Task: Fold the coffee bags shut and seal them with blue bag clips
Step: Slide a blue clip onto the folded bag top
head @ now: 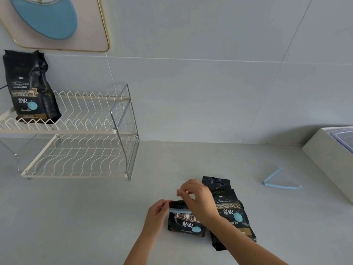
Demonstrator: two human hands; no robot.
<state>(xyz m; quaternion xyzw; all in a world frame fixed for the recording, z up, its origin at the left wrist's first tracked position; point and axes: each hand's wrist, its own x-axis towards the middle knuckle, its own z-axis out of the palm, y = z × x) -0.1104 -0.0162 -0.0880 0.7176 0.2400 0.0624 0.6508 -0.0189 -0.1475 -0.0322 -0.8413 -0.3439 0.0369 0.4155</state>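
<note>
Two black coffee bags lie on the counter. The nearer bag (186, 224) has its top folded down, with a blue bag clip (178, 209) across the fold. My left hand (157, 212) pinches the left end of that fold and clip. My right hand (196, 197) hovers over the fold's right part, fingers curled on the clip; its exact grip is partly hidden. The second bag (229, 211) lies flat to the right, unfolded, under my right forearm. A spare blue clip (278, 181) lies open farther right. A third bag (31, 87) stands on the rack's upper shelf.
A white wire dish rack (80, 150) stands at the left against the tiled wall. A white box (328, 159) holding a clear lidded container sits at the right edge. A framed blue-and-pink board (57, 22) hangs on the wall above the rack.
</note>
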